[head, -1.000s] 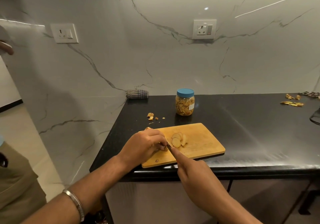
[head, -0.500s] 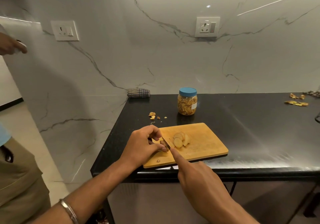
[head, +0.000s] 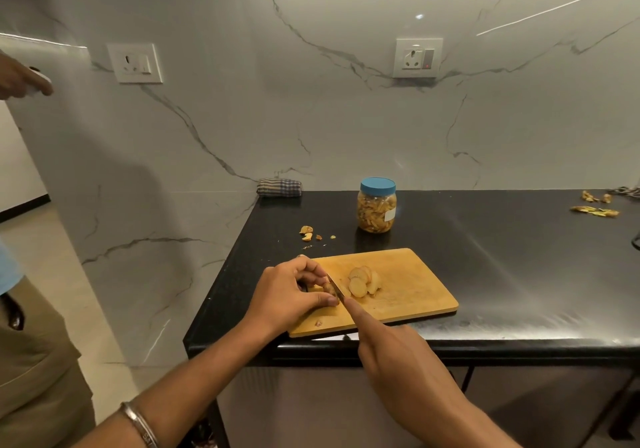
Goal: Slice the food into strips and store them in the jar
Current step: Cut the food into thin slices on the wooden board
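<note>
Knife [head: 335, 287] in right hand [head: 391, 350] — mid-slice

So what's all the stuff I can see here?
Cutting board: one, wooden, near counter edge.
Round slices: small pile, pale, on the board.
Uncut piece: one, brownish, in left fingers.
Knife: one, blade against the piece.
Jar: one, clear, blue lid, behind the board.
Peel scraps: few, tan, left of jar; more far right.
Cloth: one, checked, by wall.
Sockets: two, white, on wall.
Counter: one, black.
Left hand: holding the piece.
Right hand: gripping knife.
</note>
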